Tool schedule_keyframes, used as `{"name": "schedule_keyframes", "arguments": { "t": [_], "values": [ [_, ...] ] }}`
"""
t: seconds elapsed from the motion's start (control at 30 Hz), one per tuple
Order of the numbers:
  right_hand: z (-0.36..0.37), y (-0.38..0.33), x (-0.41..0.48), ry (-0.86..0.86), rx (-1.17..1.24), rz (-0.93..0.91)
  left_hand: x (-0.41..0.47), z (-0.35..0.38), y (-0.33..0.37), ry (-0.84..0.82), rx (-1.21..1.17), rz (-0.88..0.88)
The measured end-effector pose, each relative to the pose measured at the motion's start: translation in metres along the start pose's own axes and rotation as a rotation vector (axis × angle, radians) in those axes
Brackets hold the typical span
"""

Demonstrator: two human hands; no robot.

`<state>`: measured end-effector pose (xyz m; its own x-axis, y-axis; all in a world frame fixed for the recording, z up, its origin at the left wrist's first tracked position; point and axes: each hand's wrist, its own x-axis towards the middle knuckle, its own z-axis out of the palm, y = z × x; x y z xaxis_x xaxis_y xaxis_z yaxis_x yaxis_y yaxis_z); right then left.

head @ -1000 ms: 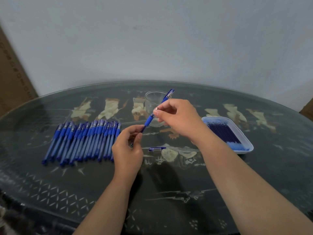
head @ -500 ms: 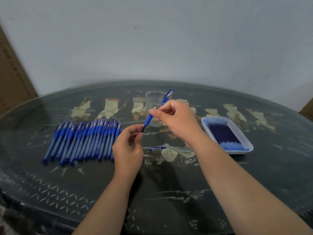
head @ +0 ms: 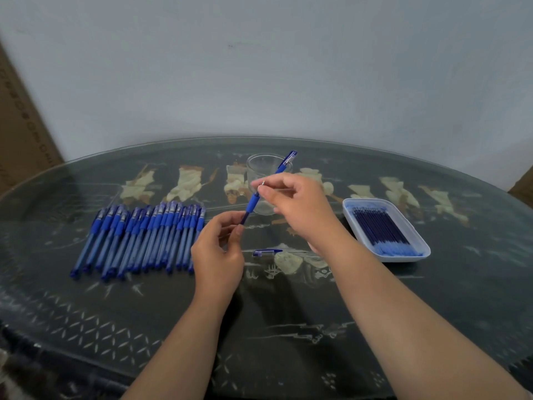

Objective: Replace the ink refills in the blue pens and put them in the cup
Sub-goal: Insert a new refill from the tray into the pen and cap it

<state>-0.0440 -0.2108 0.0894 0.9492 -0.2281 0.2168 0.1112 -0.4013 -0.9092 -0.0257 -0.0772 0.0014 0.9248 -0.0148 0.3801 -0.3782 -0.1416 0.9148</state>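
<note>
**Rising left hand (head: 217, 252) meets blue pen (head: 253, 201) in front of clear cup (head: 259, 160)**

Since half a second ago the left hand has lifted slightly off its earlier spot. Its thumb and forefinger now pinch the dark lower end of the blue pen, which slants in the air just before the cup. The right hand (head: 300, 209) has scarcely shifted. Its thumb and forefinger curl round the barrel above the blue rubber grip, and a tiny silvery speck shows at the fingertips, possibly a metal tip, though it is too small to tell. The pen's clipped end points up and away, past the cup's rim.

The cup stands upright at the far middle of the glass-topped table (head: 288, 319). A row of blue pens (head: 138, 238) lies side by side to the left, the nearest one just beside the left hand. To the right, a white tray (head: 403, 257) holds dark blue refills (head: 377, 226) packed in parallel. A small blue clipped piece (head: 266, 252) lies on the glass between the two forearms. A cardboard box (head: 20, 145) leans at the left edge against the pale wall.
</note>
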Motion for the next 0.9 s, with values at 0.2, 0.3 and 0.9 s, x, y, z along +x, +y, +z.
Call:
{"name": "schedule_keyframes", "arguments": {
  "t": [0.2,0.3,0.9],
  "values": [
    [0.0031,0.0012,0.0009,0.026,0.033,0.064,0.0003,0.0006,-0.0007,0.006,0.004,-0.005],
    [0.003,0.0006,-0.0003,0.023,0.003,0.003,0.0001,0.0005,-0.0001,0.004,0.003,-0.008],
    [0.0073,0.0084,-0.0006,0.055,0.063,0.049,0.0006,0.0001,-0.0008,0.004,0.013,0.001]
  ]
}}
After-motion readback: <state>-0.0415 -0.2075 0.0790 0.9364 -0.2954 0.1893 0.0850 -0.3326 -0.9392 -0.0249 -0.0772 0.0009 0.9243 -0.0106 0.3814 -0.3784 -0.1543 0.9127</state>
